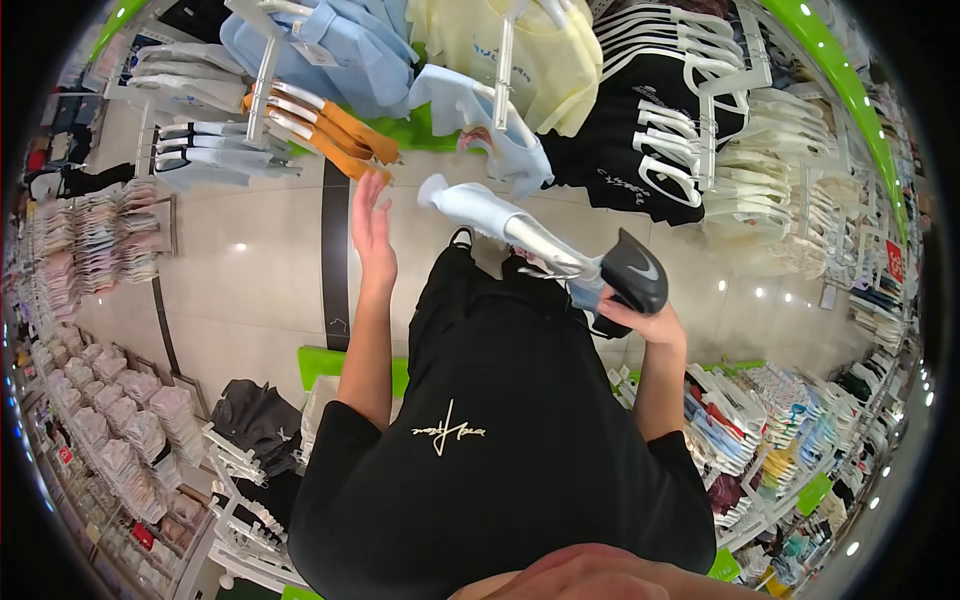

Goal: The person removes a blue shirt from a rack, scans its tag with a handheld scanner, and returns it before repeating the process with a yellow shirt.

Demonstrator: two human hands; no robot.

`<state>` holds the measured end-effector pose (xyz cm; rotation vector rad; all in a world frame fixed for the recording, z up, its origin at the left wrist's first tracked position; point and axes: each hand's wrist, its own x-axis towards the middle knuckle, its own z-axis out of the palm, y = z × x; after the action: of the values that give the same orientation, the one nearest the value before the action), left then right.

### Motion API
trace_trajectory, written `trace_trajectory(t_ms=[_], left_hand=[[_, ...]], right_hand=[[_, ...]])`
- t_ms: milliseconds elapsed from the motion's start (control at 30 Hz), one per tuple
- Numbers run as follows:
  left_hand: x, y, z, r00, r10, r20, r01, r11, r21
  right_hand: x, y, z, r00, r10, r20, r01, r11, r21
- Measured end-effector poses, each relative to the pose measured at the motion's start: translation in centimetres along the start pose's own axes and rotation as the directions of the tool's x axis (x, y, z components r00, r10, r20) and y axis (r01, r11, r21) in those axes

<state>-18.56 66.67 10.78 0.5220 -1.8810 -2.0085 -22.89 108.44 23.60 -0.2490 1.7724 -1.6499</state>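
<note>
My left hand (pixel 373 235) is raised over the floor, its fingers stretched out and holding nothing. It is nearest to the orange garments (pixel 345 140) on white hangers, just below them in view. My right hand (pixel 645 322) is closed round a black handheld device (pixel 637 275) with a rounded head and a grey curved mark. A light blue garment (pixel 480 210) on a white hanger (pixel 545 243) slants up and left from the device. The hanger's metal hook end lies right beside the device's head. Part of the right fingers is hidden behind the device.
Ahead hang a light blue shirt (pixel 350 50), a pale yellow top (pixel 510 60) and black garments (pixel 615 130) on metal arms (pixel 708 140). Racks of small clothes (pixel 735 410) stand behind on the right, folded stacks (pixel 125 400) on the left. Tiled floor (pixel 240 270) lies between.
</note>
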Motion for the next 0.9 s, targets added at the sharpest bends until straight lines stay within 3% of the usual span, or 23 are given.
trace_trajectory(t_ms=[67, 133, 233, 300, 333, 433, 567, 600, 700, 733, 900], left_hand=[[-0.4, 4.4, 2.2, 0.928, 0.259, 0.267, -0.305, 0.940, 0.150], [-1.6, 8.5, 5.0, 0.844, 0.183, 0.504, -0.355, 0.895, 0.270], [-2.5, 8.3, 8.3, 0.769, 0.189, 0.611, -0.555, 0.673, 0.490], [-2.8, 6.6, 9.2, 0.767, 0.210, 0.606, -0.589, 0.605, 0.536], [-2.9, 6.1, 9.6, 0.776, 0.191, 0.602, -0.578, 0.599, 0.555], [-3.5, 5.9, 11.4, 0.821, 0.168, 0.546, -0.518, 0.621, 0.589], [-3.8, 3.8, 12.5, 0.862, 0.204, 0.463, -0.484, 0.602, 0.635], [-3.8, 3.3, 12.5, 0.871, 0.214, 0.442, -0.476, 0.589, 0.653], [-3.7, 1.7, 12.4, 0.897, 0.188, 0.399, -0.435, 0.526, 0.731], [-3.4, 1.0, 13.0, 0.935, 0.124, 0.333, -0.345, 0.544, 0.765], [-2.5, -1.9, 13.9, 0.962, 0.123, 0.243, -0.270, 0.547, 0.792]], right_hand=[[0.1, 0.6, -0.5, 0.999, -0.020, 0.036, 0.022, 0.999, -0.039], [-0.1, 1.4, -1.1, 1.000, -0.004, 0.017, 0.004, 0.999, -0.035], [-0.2, 1.8, -2.1, 0.999, 0.038, 0.027, -0.038, 0.999, 0.009], [-0.3, 1.4, -2.4, 0.997, 0.065, 0.043, -0.068, 0.996, 0.062], [-0.2, 0.6, -2.7, 0.993, 0.046, 0.106, -0.047, 0.999, 0.008], [-0.3, 0.8, -3.6, 0.995, -0.027, 0.093, 0.033, 0.998, -0.061], [-0.6, 0.9, -4.5, 0.994, -0.004, 0.110, -0.008, 0.994, 0.107], [-0.5, 2.1, -4.8, 0.996, -0.039, 0.086, 0.041, 0.999, -0.018], [-0.2, 3.3, -6.1, 0.985, -0.150, 0.082, 0.157, 0.984, -0.082], [0.4, 5.0, -7.1, 0.969, -0.221, 0.108, 0.232, 0.967, -0.101], [2.0, 6.5, -7.3, 0.963, -0.249, 0.099, 0.253, 0.967, -0.029]])
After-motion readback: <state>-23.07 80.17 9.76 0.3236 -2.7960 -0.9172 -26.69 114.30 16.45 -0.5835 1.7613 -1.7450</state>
